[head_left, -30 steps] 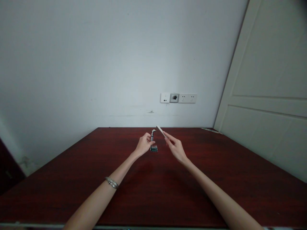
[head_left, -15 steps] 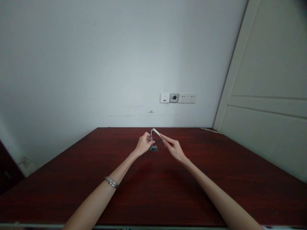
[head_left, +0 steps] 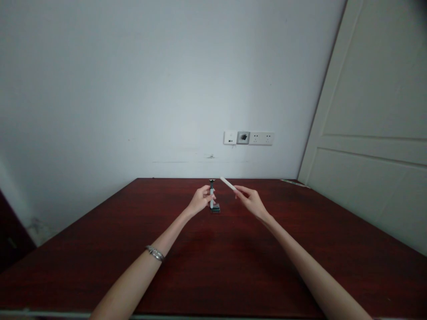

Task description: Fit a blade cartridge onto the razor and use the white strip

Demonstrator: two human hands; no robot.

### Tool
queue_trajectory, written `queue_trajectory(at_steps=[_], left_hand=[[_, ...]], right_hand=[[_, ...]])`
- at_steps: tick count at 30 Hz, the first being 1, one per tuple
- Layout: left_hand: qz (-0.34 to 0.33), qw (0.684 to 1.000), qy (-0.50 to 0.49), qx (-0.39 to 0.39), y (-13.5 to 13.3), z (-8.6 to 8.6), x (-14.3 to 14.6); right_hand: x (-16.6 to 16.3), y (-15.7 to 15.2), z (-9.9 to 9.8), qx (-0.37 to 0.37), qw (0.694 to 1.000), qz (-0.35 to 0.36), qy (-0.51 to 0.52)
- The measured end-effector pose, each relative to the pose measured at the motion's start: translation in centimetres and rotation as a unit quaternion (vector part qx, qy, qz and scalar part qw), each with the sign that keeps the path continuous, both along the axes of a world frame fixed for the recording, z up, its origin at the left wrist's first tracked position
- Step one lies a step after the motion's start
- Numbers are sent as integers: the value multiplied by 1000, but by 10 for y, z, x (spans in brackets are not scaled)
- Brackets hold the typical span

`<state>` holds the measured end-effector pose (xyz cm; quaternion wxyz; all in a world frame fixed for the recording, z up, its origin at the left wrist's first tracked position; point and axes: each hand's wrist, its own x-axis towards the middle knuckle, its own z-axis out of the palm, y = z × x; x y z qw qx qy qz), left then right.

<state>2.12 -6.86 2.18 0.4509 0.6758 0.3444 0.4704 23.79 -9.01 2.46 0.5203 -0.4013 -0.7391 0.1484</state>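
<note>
While pinched low, white stick (head_left: pixel 227 183) juts beyond right grip (head_left: pixel 252 202).

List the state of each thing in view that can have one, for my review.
Razor-like tool: upright, gripped by the left hand
White stick: tilted, apart from the tool, pinched in the right hand
Small box: apparently resting on the table
Double socket: nothing plugged in
Bracelet: worn on the left forearm
</note>
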Motion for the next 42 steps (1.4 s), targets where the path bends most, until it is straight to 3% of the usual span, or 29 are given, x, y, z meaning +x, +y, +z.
queue_trajectory(at_steps=[5, 10, 17, 24, 31, 36, 42], left_hand=[[-9, 999, 6, 48, 7, -7, 0], [0, 995, 18, 99, 9, -17, 1], [2, 994, 48, 102, 3, -16, 2], [15, 994, 48, 99, 4, -16, 2], [24, 994, 56, 89, 7, -18, 2], [25, 994, 49, 96, 9, -20, 3], [22, 994, 47, 92, 8, -20, 0]], right_hand=[[5, -1, 14, 83, 989, -4, -121], [-6, -8, 17, 103, 978, -3, -180], [7, 6, 20, 130, 980, -64, -138], [0, 12, 15, 152, 964, -22, -216], [9, 27, 8, 129, 977, -50, -161], [1, 27, 5, 137, 974, -43, -176], [24, 38, 1, 116, 980, -70, -145]])
